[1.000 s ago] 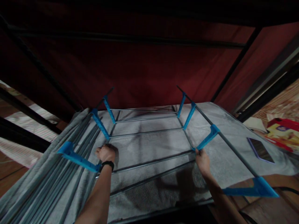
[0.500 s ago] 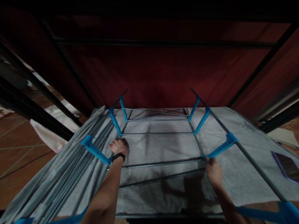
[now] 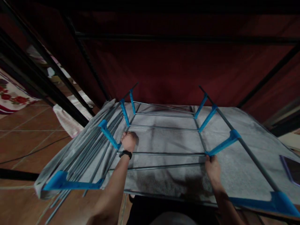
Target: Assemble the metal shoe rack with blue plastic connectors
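The frame (image 3: 164,153) lay on the grey cloth (image 3: 262,137) before me, apparently part-built: four blue brackets (image 3: 221,147) lined each side, with rods crossing between. My left hand (image 3: 128,141) was curled closed around its left side rod; my right hand (image 3: 212,165) pinched it beside a bracket's inner end. An outer rod (image 3: 256,162) joined the right brackets; I couldn't tell whether one reached the nearer left pair. Loose rods (image 3: 84,157) lay bunched leftward, seemingly unused.
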